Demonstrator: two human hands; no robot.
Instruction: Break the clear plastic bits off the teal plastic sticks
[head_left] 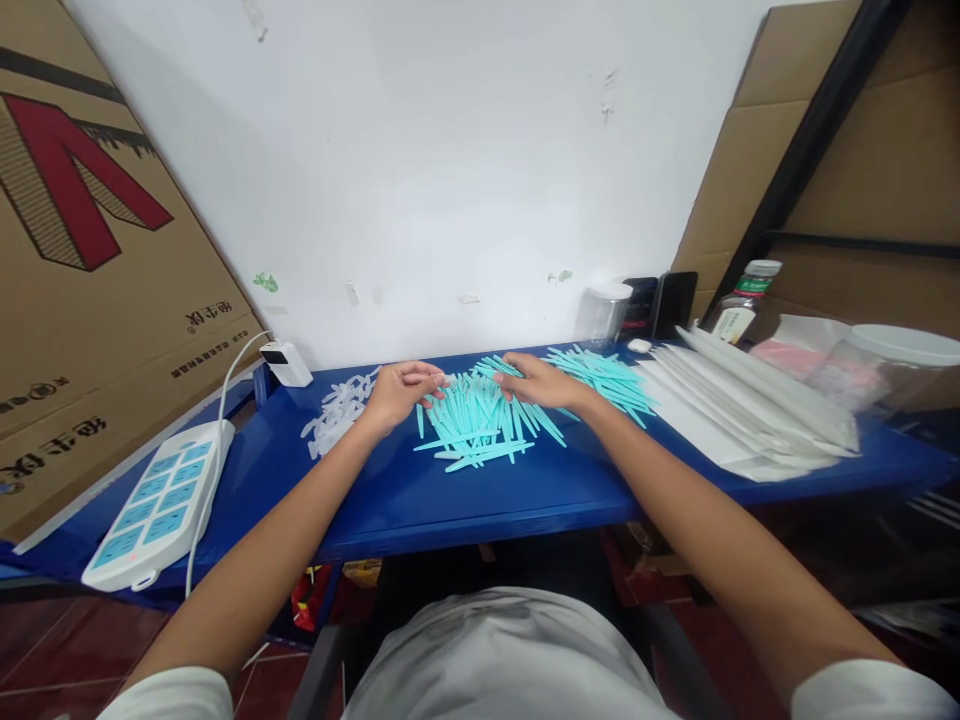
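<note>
Here, at left on the glossy blue table (487, 505), one power strip (159, 508), white plastic, blue socket faces. Next, one loose heap of translucent pieces (334, 412), narrow, overlapping, uncountable. Left hand (405, 390) curls between heaps, fingertips near thumb; cannot tell whether they clamp anything. Mid-table, turquoise sticks (469, 410): slender, tapered, smooth, crisscrossed, too many to count. Right hand (536, 382) bends over them, grip cannot be told. Beyond, a second turquoise heap (604, 383); several flat white packets (757, 410).
</note>
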